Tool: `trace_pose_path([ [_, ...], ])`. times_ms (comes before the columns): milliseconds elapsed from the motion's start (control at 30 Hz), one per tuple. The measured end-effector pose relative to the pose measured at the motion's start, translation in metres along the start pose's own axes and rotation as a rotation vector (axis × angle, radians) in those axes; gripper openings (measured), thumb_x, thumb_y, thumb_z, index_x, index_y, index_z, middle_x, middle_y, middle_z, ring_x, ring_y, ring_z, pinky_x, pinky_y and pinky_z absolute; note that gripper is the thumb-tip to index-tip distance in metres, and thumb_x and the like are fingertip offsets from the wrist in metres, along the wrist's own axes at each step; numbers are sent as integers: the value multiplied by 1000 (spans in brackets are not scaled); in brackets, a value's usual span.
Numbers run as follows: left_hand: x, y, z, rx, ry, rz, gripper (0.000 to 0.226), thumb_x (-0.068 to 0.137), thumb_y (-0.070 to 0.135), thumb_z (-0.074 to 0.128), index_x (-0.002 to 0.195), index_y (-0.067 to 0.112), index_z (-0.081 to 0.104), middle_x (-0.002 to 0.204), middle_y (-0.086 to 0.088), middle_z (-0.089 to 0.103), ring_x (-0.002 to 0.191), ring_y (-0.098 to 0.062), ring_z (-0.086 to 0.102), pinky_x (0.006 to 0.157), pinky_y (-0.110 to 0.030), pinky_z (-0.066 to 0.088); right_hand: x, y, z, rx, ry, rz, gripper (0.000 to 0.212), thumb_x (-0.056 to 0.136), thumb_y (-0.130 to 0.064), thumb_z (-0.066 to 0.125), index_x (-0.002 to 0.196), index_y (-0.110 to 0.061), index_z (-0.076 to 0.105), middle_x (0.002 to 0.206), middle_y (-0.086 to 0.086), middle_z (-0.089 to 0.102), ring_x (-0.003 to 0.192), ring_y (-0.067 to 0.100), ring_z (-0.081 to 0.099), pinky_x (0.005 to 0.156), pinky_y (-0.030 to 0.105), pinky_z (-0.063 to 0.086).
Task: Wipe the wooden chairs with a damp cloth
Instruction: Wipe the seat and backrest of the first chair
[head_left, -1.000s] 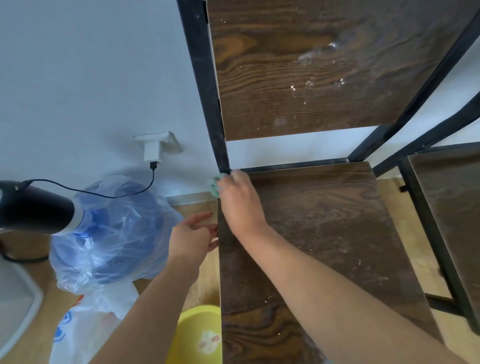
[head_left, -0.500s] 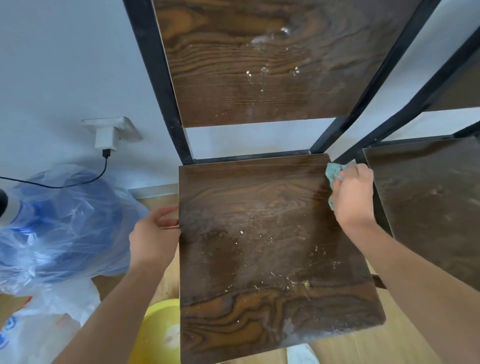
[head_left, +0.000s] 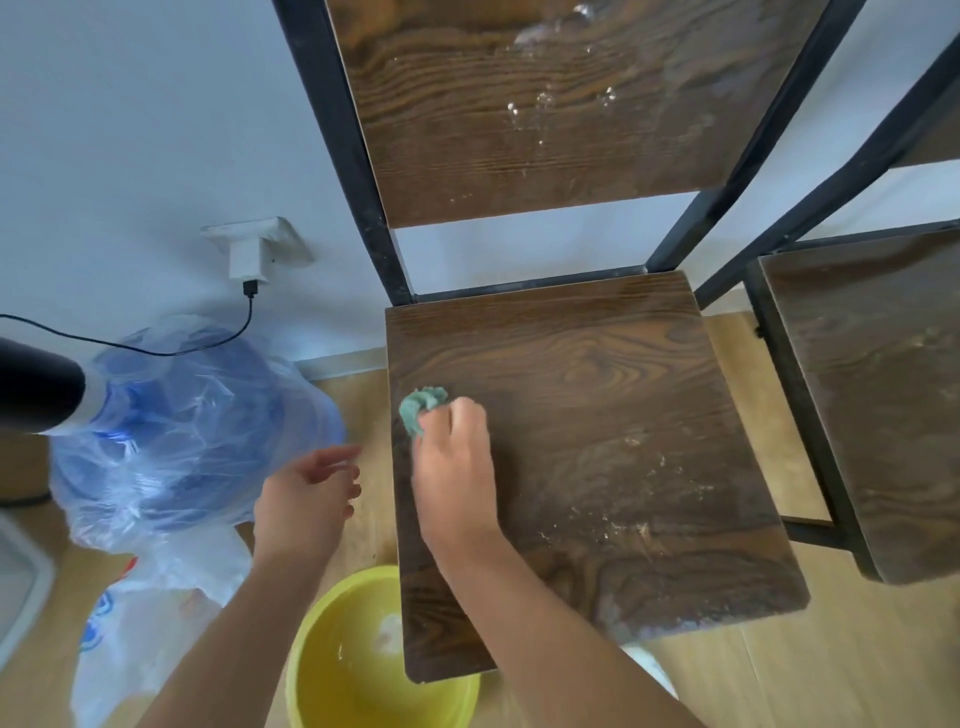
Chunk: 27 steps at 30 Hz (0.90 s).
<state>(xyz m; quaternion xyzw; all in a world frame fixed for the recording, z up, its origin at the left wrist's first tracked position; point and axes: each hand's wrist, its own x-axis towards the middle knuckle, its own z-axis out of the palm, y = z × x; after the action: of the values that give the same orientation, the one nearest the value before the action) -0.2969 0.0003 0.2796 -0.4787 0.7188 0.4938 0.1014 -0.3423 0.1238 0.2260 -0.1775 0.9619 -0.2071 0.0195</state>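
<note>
Sitting beside the chair seat (head_left: 597, 415), a yellow basin (head_left: 332, 675) holds whitish residue.

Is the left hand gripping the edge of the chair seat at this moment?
No, the left hand hovers open beside the chair seat, off its edge, while the right hand presses the cloth onto it.

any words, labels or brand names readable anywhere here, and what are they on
None can be read.
White plastic bag on the floor: blue and red print, too blurred and crumpled to read.
Blue water jug under clear plastic: any label is hidden or blurred.
Charger in the wall socket: no legible marking.
Yellow basin, cloth and chair seat: no text visible.
</note>
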Motion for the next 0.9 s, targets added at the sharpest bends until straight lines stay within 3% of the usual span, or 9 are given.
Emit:
trace_pose_path([
  [67, -4, 4, -5, 78, 54, 37, 30, 90, 14, 59, 109, 31, 75, 106, 1, 77, 100, -30, 72, 97, -50, 57, 9, -21, 7, 59, -49, -95, 26, 95, 1, 36, 101, -9, 59, 98, 9, 49, 96, 27, 46, 81, 34, 40],
  [200, -12, 15, -10, 106, 216, 30, 39, 95, 16, 57, 133, 17, 64, 115, -1, 64, 112, -32, 61, 95, -46, 48, 6, -19, -4, 133, 49, -168, 11, 92, 4, 54, 89, -5, 59, 91, 12, 52, 89, 27, 53, 76, 34, 50],
  [267, -19, 21, -6, 70, 160, 18, 38, 95, 21, 57, 132, 19, 66, 115, -3, 68, 110, -32, 64, 94, -47, 50, -4, 7, -12, 145, -11, -140, 13, 96, -2, 49, 94, -8, 60, 94, 9, 52, 90, 24, 52, 79, 32, 47],
  [367, -26, 24, 9, 30, 13, -9, 32, 93, 28, 58, 122, 21, 71, 105, -4, 76, 97, -29, 72, 92, -52, 59, -18, 66, -32, -38, -25, -151, 14, 99, -9, 52, 103, -8, 65, 95, 8, 56, 91, 20, 49, 83, 27, 45],
  [467, -28, 19, 26, 35, -54, -24, 30, 88, 34, 64, 115, 25, 74, 107, -2, 77, 100, -27, 73, 99, -55, 56, -25, 132, -66, -28, 29, 17, 14, 97, -10, 55, 108, -7, 63, 106, 9, 55, 94, 13, 44, 83, 16, 35],
  [600, -29, 9, 33, 15, -23, -20, 44, 80, 44, 60, 117, 27, 75, 109, -1, 78, 112, -31, 70, 105, -57, 53, -32, 216, -123, -163, 41, 198, 17, 94, -7, 55, 109, -2, 63, 112, 19, 55, 101, 33, 53, 83, 36, 43],
  [700, -26, 2, 32, -21, -10, -35, 46, 76, 45, 57, 113, 27, 76, 98, 0, 78, 107, -32, 71, 103, -58, 54, -39, 261, -159, -217, 75, 355, 17, 95, -7, 57, 111, -4, 59, 116, 18, 49, 103, 33, 52, 85, 33, 42],
  [800, -28, -4, 29, -62, -9, -46, 35, 83, 36, 55, 109, 27, 76, 90, 0, 74, 98, -33, 73, 98, -57, 57, -54, 264, -169, -153, 199, 409, 15, 92, -3, 64, 105, -1, 57, 113, 18, 50, 92, 30, 57, 83, 38, 48],
  [900, -32, -10, 26, -95, -37, -72, 26, 93, 19, 55, 108, 21, 77, 90, -1, 72, 87, -29, 71, 83, -47, 58, -70, 218, -141, -75, 205, 428, 15, 89, -3, 67, 101, -3, 58, 110, 15, 53, 88, 27, 58, 80, 33, 46],
])
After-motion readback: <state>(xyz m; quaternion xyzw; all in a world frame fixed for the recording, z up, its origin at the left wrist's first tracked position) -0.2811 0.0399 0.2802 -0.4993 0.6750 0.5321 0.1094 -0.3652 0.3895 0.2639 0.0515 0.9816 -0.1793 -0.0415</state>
